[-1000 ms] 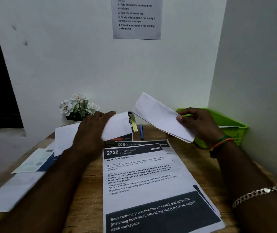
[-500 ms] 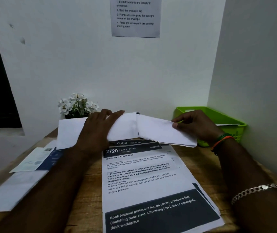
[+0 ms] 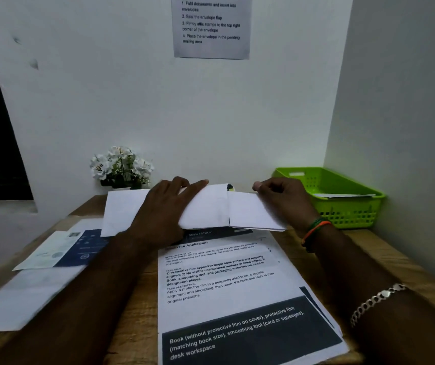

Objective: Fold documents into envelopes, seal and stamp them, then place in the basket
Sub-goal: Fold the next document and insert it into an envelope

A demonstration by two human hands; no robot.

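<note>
The left hand (image 3: 163, 214) lies palm-down on a folded white document (image 3: 205, 209), fingers extended and only slightly spread, pressing the paper flat; fingertips reach the document's far edge. The right hand (image 3: 284, 204) grips a white envelope (image 3: 253, 214) at its right end, fingers curled over the far edge with the thumb side hidden beneath; the exact pinch cannot be made out. The envelope's open left end meets the document's right end, and the document appears partly inside it, though the depth of insertion cannot be told. Both items sit at mid-desk, low over the far end of a stack of printed sheets (image 3: 226, 283), matte white with black text and dark header bands. A further plain white sheet (image 3: 124, 212) extends left from under the left hand. The desk (image 3: 137, 312) is wood with visible grain. At far right stands a rectangular green plastic basket (image 3: 348, 206) with perforated walls, holding a flat white item, well apart from the envelope. At left lie a blue-and-white printed leaflet (image 3: 79, 248) and more white paper (image 3: 21, 301). A small pot of white artificial flowers (image 3: 121, 167) stands against the far wall beneath a posted instruction sheet (image 3: 211, 25). The right forearm bears thread bands (image 3: 315, 230) and a metal chain bracelet (image 3: 377, 299).
</note>
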